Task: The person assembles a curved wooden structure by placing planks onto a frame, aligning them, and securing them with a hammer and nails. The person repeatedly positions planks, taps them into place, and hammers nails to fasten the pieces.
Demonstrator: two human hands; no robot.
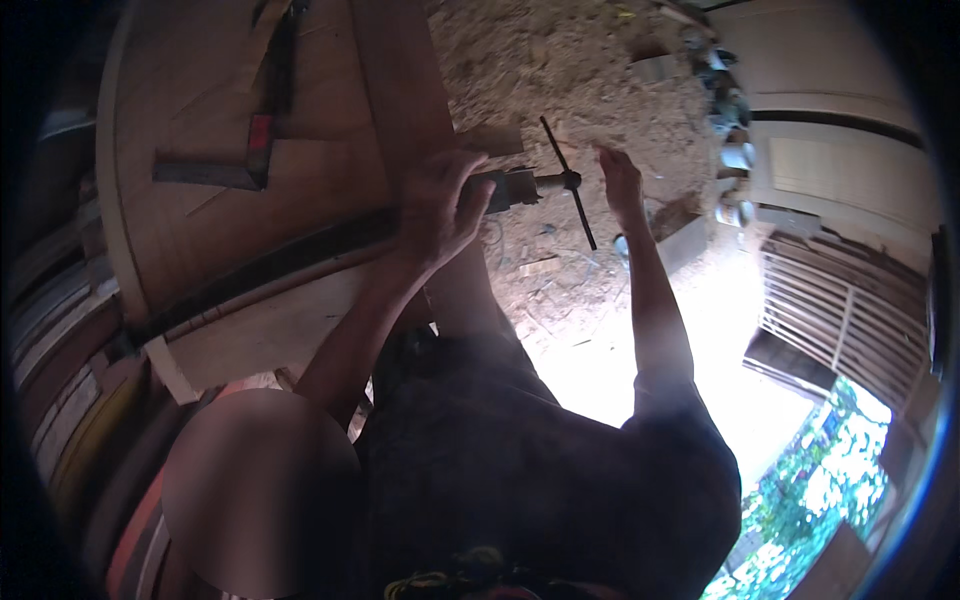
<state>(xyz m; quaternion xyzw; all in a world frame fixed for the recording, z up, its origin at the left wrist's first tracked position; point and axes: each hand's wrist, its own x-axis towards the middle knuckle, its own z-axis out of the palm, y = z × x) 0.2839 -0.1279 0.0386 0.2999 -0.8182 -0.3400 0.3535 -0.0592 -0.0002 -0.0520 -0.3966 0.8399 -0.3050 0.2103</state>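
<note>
A long dark bar clamp (330, 238) runs along the near edge of a wooden panel (320, 185). Its screw end sticks out past the panel's right edge and carries a thin dark cross handle (583, 215). My left hand (438, 212) lies over the clamp near the screw end, thumb and forefinger pointing right; its other fingers are mostly hidden. Just right of the cross handle, my right hand (622, 185) hovers apart from it, fingers loosely bent, with nothing visible in them. An L-shaped square (215, 174) with a red patch rests on the panel.
Wood shavings (560, 70) cover the ground beyond the clamp. Several cans and small containers (737, 155) line the right side. Stacked boards (75, 380) stand at left, and a slatted wooden rack (845, 310) is at right. A blurred rounded shape (260, 490) fills the lower left.
</note>
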